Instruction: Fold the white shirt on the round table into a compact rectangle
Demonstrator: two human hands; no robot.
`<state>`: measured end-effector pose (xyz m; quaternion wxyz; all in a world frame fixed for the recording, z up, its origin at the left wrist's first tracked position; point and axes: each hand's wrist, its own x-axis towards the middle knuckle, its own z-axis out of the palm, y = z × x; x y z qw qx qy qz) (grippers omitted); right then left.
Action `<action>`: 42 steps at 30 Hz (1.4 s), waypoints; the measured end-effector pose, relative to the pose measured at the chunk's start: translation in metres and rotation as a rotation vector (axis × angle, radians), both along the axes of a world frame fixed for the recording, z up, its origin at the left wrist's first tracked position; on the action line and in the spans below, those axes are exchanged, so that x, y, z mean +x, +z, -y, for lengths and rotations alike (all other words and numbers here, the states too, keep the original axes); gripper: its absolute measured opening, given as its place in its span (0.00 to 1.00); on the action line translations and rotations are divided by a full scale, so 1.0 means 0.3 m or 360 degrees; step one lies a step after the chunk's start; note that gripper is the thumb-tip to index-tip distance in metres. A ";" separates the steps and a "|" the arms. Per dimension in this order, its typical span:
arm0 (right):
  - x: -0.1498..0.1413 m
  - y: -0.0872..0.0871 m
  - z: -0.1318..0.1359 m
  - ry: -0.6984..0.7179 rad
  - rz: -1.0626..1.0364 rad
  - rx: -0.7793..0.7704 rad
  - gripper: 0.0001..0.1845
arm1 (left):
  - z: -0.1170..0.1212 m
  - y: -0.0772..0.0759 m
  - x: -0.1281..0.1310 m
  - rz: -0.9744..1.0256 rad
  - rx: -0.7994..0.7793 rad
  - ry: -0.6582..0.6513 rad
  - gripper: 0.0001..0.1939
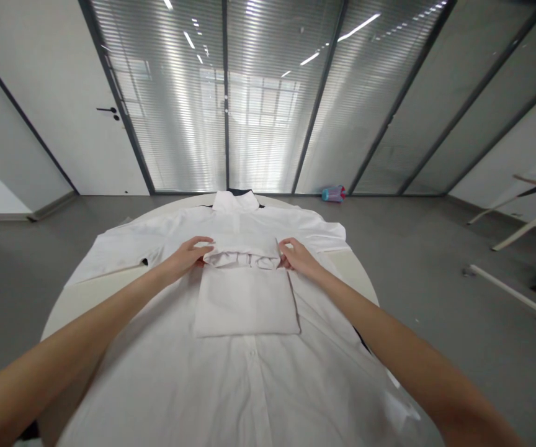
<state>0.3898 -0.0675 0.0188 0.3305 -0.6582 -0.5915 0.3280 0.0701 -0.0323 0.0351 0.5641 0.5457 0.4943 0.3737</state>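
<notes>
A white button-front shirt lies spread out on a round cream table, with its collar at the far side. A smooth rectangular folded panel of the shirt's cloth sits on its middle. Above that panel runs a rumpled, gathered fold, topped by a flatter folded layer. My left hand pinches the left edge of this layer, and my right hand pinches its right edge. Part of a dark item shows behind the collar.
The table's curved edge borders a grey floor. A small blue and pink object stands against the far glass wall with blinds. To the left is a white door. Long pale poles lie at the right.
</notes>
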 end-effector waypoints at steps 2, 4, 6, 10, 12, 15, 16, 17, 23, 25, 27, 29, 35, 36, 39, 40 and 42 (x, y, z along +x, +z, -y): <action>-0.019 0.022 -0.003 0.0032 -0.0052 -0.0120 0.18 | -0.016 0.007 0.014 0.0006 -0.0107 -0.0033 0.37; -0.032 0.032 0.008 0.0110 -0.0096 -0.0096 0.23 | -0.025 -0.002 0.025 -0.0002 -0.0109 -0.0109 0.39; -0.037 0.025 0.025 0.0233 -0.0143 0.0019 0.30 | -0.024 -0.023 0.030 -0.0030 0.0032 -0.0180 0.38; -0.031 -0.016 0.045 0.0335 -0.0092 0.0339 0.27 | -0.001 -0.080 0.038 -0.0277 0.0453 -0.0138 0.32; -0.030 -0.030 0.050 0.0312 0.0037 0.0411 0.20 | 0.013 -0.097 0.043 -0.0437 0.0550 -0.0084 0.29; -0.032 -0.023 0.065 0.0267 0.0232 0.0368 0.19 | 0.034 -0.100 0.044 -0.0498 0.0617 -0.0024 0.29; -0.032 -0.015 0.075 0.0226 0.0263 0.0338 0.20 | 0.044 -0.097 0.038 -0.0476 0.0634 0.0039 0.31; -0.029 -0.007 0.089 0.0169 0.0284 0.0311 0.22 | 0.057 -0.093 0.028 -0.0456 0.0640 0.0117 0.33; 0.005 0.030 0.254 0.0164 0.0157 -0.0024 0.22 | 0.226 -0.048 -0.096 -0.0502 0.0044 -0.0237 0.35; 0.008 0.044 0.320 0.0279 -0.0013 -0.0200 0.23 | 0.297 -0.017 -0.127 -0.0450 -0.0123 -0.0433 0.35; 0.004 0.060 0.376 0.0334 -0.0144 -0.0339 0.27 | 0.354 0.016 -0.138 -0.0351 -0.0198 -0.0521 0.36; -0.006 0.073 0.417 0.0345 -0.0247 -0.0444 0.30 | 0.393 0.039 -0.133 -0.0237 -0.0279 -0.0538 0.36; -0.036 0.062 0.474 0.0218 -0.0504 -0.0472 0.36 | 0.437 -0.004 -0.105 -0.0010 -0.0477 -0.0530 0.43; -0.040 0.059 0.478 0.0197 -0.0511 -0.0479 0.35 | 0.439 -0.017 -0.106 0.0019 -0.0484 -0.0522 0.43; -0.050 0.056 0.483 0.0154 -0.0513 -0.0515 0.33 | 0.442 -0.040 -0.116 0.0080 -0.0537 -0.0516 0.42; -0.053 0.056 0.483 0.0152 -0.0518 -0.0523 0.33 | 0.443 -0.042 -0.120 0.0107 -0.0562 -0.0518 0.41; -0.057 0.055 0.484 0.0169 -0.0551 -0.0528 0.33 | 0.445 -0.040 -0.125 0.0164 -0.0609 -0.0520 0.39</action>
